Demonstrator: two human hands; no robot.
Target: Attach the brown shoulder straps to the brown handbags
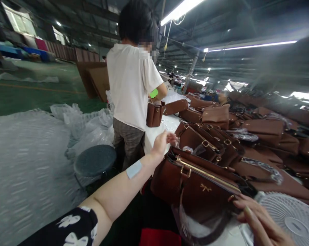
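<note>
A brown handbag (pixel 202 191) with a gold zipper, gold rings and a small gold bow stands tilted in front of me. Its near handle (pixel 181 208) hangs down, with clear plastic film around the lower part. My right hand (pixel 263 220) grips the bag at its right end, near the zipper's end and the handle. Above the bag's far left corner, my left hand (pixel 163 143) reaches out with fingers slightly bent and holds nothing I can make out. A light patch (pixel 134 169) sticks to my left forearm.
Many brown bags (pixel 215 116) are piled across the white table (pixel 152 136). At the right is a white fan grille (pixel 292 218). A person (pixel 131 82) in a white shirt stands ahead, beside a round stool (pixel 95 160) and heaped plastic wrap (pixel 36 164).
</note>
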